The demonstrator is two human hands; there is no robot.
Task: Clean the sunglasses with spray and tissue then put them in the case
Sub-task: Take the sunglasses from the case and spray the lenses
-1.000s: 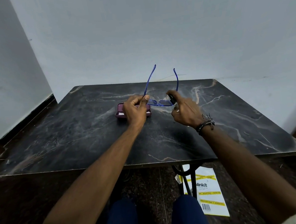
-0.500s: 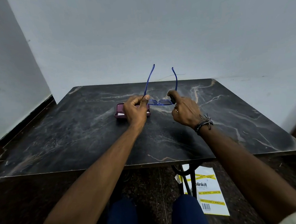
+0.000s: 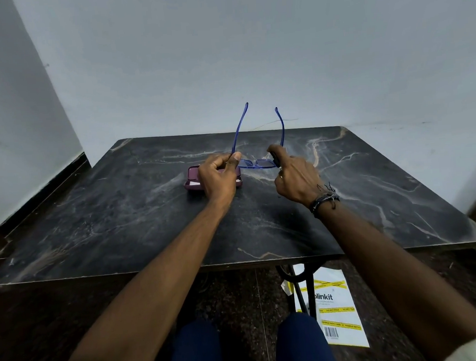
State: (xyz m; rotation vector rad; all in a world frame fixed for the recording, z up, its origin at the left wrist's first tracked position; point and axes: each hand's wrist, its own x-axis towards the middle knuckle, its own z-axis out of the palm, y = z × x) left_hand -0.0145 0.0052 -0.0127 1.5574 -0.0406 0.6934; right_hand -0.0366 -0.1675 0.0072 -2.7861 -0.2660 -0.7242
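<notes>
Blue-framed sunglasses (image 3: 255, 163) hang above the dark marbled table (image 3: 121, 222), lenses toward me and both arms open, pointing up and away. My left hand (image 3: 218, 179) pinches the left corner of the frame. My right hand (image 3: 294, 176) holds the right corner, and a small dark object shows against its fingers there. A maroon case (image 3: 193, 182) lies open on the table behind my left hand, which hides much of it; something white shows inside it. No spray bottle or tissue is plainly visible.
The table stands in a corner against pale walls. Its front edge (image 3: 237, 263) is near my knees. A white printed bag (image 3: 337, 311) lies on the dark floor beside the table's black metal leg (image 3: 298, 289).
Both hands and the sunglasses stay almost still; the view has shifted slightly.
</notes>
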